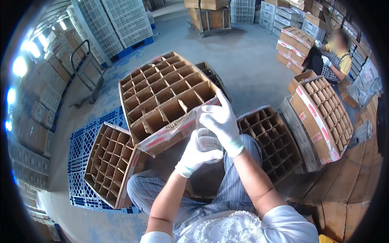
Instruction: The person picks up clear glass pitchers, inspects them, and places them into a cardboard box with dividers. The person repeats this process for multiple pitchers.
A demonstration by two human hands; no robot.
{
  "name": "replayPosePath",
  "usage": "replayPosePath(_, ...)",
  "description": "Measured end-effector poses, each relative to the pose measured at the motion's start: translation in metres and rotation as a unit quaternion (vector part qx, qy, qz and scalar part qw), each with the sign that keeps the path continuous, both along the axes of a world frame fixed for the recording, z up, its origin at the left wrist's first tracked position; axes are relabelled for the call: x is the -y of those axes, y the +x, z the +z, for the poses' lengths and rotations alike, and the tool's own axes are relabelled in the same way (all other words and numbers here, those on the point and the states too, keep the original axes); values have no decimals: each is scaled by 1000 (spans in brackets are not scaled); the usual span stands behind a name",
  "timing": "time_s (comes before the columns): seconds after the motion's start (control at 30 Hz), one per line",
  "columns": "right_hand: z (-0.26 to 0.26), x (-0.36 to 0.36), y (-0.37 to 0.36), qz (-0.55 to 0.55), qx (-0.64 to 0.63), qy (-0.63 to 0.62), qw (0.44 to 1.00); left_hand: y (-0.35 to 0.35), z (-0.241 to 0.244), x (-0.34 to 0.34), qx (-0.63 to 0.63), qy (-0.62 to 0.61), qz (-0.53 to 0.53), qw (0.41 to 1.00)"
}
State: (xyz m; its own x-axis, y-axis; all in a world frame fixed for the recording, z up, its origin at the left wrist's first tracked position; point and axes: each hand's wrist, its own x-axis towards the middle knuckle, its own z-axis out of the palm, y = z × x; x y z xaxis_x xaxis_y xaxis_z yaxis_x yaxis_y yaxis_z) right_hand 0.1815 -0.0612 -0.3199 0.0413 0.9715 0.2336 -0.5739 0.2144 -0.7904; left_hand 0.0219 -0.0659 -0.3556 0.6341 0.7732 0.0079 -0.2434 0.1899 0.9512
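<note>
A clear, see-through vessel (209, 141), likely a drinking glass or jar, is held between my two white-gloved hands above my knees. My left hand (197, 153) cups it from below and the left, thumb across its lower end. Around its upper right side curls my right hand (220, 124), the index finger pointing up near the corner of a large cardboard box. That divided cardboard box (165, 136) is tilted in front of me, and the compartments I can see into hold nothing visible. The vessel's exact shape is blurred and partly hidden by the gloves.
Divided boxes flank me: one (109, 164) on a blue plastic pallet (79, 158) at left, another (267, 136) at right. Further right, a filled box (322, 118) adjoins a grey crate (299, 133). A co-worker (334, 63) sits beyond. A hand trolley (88, 73) stands back left.
</note>
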Motion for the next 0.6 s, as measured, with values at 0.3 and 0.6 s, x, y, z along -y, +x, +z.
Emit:
replayPosePath(0.3, 19, 12, 41, -17, 92, 85, 992, -19, 52, -14, -51, -22, -140, 989)
replayPosePath(0.6, 180, -20, 50, -175, 115, 413, 887, 2, 208, -30, -343, 664, 313, 586)
